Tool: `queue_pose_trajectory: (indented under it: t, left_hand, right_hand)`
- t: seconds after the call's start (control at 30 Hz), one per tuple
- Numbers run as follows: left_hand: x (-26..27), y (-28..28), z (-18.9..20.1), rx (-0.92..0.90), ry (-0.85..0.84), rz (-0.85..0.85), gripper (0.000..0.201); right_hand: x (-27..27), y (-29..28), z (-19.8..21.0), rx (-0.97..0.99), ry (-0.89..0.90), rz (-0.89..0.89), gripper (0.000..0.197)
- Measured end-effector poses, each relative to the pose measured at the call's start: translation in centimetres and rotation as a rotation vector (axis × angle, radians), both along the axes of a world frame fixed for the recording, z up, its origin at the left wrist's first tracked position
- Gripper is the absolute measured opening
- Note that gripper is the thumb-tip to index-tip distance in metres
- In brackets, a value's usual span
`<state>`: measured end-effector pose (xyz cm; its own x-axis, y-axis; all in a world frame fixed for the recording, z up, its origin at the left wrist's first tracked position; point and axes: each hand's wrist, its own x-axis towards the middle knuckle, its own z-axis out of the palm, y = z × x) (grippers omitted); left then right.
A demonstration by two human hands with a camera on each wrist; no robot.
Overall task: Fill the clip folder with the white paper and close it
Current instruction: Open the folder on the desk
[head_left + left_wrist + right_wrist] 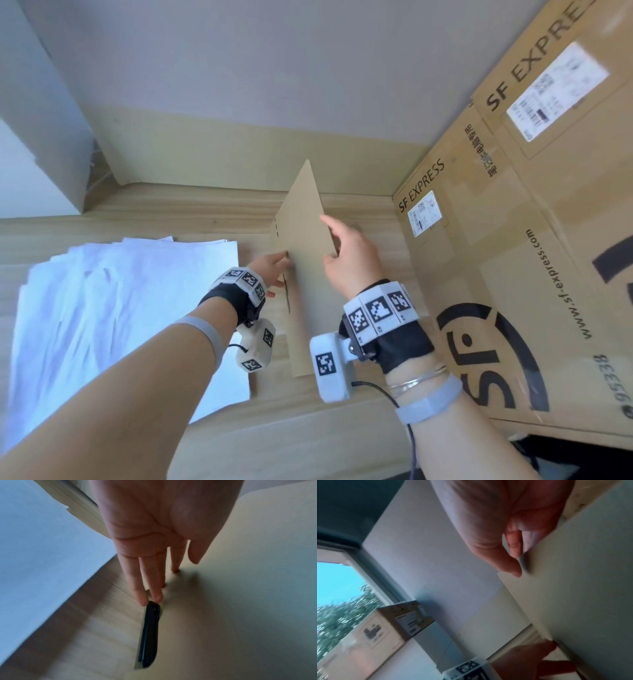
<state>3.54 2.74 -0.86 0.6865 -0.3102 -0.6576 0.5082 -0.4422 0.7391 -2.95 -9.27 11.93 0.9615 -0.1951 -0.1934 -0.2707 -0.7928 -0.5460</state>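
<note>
Folder: I see clip folder (303, 236) cover raised, spine toward me.
Grip: right hand (352, 260) pinches cover; left hand (270, 270), fingers straight, steadies spine.
Paper: white paper (113, 308) left, nearer left hand.

This is looking like an office or storeroom: large courier cartons (534, 240) printed SF EXPRESS are standing along a light wood table (308, 428), a plain grey wall (274, 68) is rising behind, and a window (335, 582) is showing trees outside.

Pale wooden table (342, 421) under white paper (113, 308), folder (305, 308) (partly raised), cardboard boxes (534, 260)
</note>
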Motion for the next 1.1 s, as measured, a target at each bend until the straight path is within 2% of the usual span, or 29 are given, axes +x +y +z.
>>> queue_pose_trajectory:
  t: [0.1, 0.27, 0.33, 0.4, 0.43, 0.47, 0.5, 0.57, 0.6, 0.7, 0.8, 0.93, 1.1]
  left_hand:
    - [-0.3, 2.8, 2.1, -0.167, 0.045, 0.051, 0.049]
    - [-0.3, 6.9, 5.2, -0.464, 0.131, 0.114, 0.068]
    - [0.0, 8.5, 5.5, -0.561, 0.150, 0.123, 0.092]
    - [0.1, 9.9, 5.5, -0.577, 0.174, 0.079, 0.120]
    - [0.1, 10.3, 5.6, -0.569, 0.183, 0.054, 0.122]
    - [0.0, 10.7, 5.7, -0.552, 0.180, 0.037, 0.114]
    - [0.0, 10.9, 5.9, -0.519, 0.166, 0.035, 0.094]
    - [0.1, 11.0, 6.1, -0.447, 0.134, 0.085, 0.039]
    - [0.1, 11.1, 6.2, -0.408, 0.108, 0.109, 0.025]
    - [0.4, 11.5, 5.2, -0.309, 0.053, 0.145, 0.033]
    - [0.2, 11.2, 3.2, -0.234, 0.048, 0.170, 0.035]
    - [-0.3, 9.1, 0.9, -0.098, 0.070, 0.171, 0.029]
    - [0.0, 8.0, -1.7, 0.227, -0.044, 0.084, 0.032]
  right_hand:
    - [0.1, 2.6, 1.3, -0.045, 0.074, 0.136, 0.061]
    - [-0.2, 6.5, 1.5, 0.084, 0.149, 0.183, 0.066]
    - [-0.5, 7.8, 0.6, 0.199, 0.144, 0.139, 0.064]
    - [-0.6, 9.0, -0.6, 0.345, 0.132, 0.072, 0.053]
    - [-0.5, 9.4, -1.3, 0.406, 0.122, 0.036, 0.046]
    - [-0.5, 9.7, -1.9, 0.466, 0.122, -0.001, 0.040]
    - [-0.3, 9.9, -2.4, 0.520, 0.138, -0.027, 0.036]
    - [-0.1, 10.0, -2.9, 0.540, 0.197, -0.008, 0.034]
    - [0.0, 9.9, -3.2, 0.500, 0.224, 0.034, 0.034]
    - [0.0, 9.2, -3.8, 0.345, 0.303, 0.122, 0.037]
    - [-0.2, 8.2, -5.2, 0.296, 0.353, 0.073, 0.042]
    - [-0.9, 6.9, -7.9, 0.267, 0.403, -0.013, 0.048]
    - [-2.1, 5.7, -11.5, 0.232, 0.454, -0.027, 0.053]
